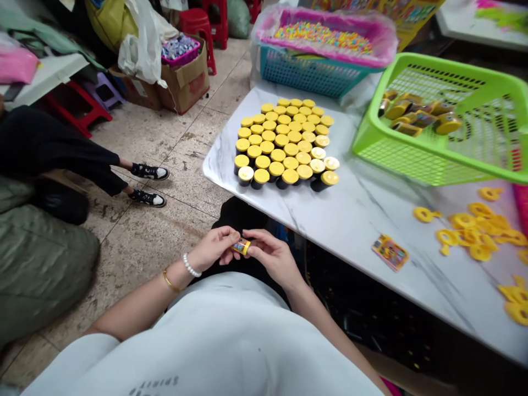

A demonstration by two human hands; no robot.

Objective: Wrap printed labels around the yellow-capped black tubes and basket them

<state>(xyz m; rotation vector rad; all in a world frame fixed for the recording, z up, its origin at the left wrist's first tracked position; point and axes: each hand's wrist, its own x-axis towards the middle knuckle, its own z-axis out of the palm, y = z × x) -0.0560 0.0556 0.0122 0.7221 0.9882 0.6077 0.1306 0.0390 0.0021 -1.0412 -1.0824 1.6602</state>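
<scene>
Over my lap I hold a small bottle [240,247] with a colourful printed label and a yellow end. My left hand [218,245], with a pearl bracelet at the wrist, is closed round its left part. The fingers of my right hand [272,254] are closed on its yellow end at the right. On the marble-patterned table [350,220] stands a close group of dark bottles with yellow caps [284,140]. A small stack of printed labels [390,253] lies near the table's front edge. Yellow plastic ring-shaped pieces [478,228] are scattered at the right.
A green basket [437,159] holds several labelled bottles [421,113]. Behind stands a teal basket [305,71] lined with pink, full of small coloured pellets [324,37]. At left, a seated person's legs [61,146] stretch over the floor, near a large green sack [45,269].
</scene>
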